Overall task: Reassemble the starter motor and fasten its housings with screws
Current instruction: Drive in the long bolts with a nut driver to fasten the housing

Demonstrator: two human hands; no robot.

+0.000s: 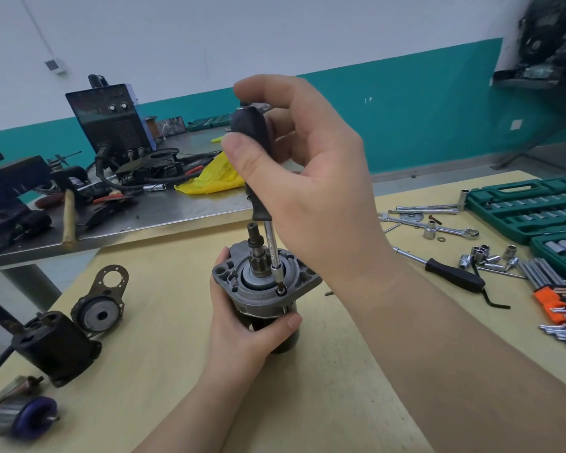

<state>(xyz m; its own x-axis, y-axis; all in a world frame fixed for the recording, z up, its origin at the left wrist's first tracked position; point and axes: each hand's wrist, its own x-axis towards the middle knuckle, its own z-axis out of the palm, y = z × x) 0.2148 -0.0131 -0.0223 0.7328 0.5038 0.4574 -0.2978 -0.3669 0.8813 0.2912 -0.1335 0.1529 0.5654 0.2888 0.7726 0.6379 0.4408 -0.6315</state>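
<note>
The starter motor [258, 289] stands upright at the middle of the wooden table, its grey flanged housing on top and the pinion shaft [254, 246] pointing up. My left hand [242, 328] is wrapped around the motor's dark body below the flange. My right hand [304, 178] grips the black handle of a screwdriver [252, 142] held vertically. Its metal bit rests in a screw [280, 291] at the flange's front right.
A second dark motor housing [58, 346], an end cover [98, 313] and an armature [20, 416] lie at the left. Green socket cases [533, 207], loose sockets, wrenches, a black-handled driver [451, 273] and hex keys [559, 299] fill the right. A cluttered steel bench [128, 210] stands behind.
</note>
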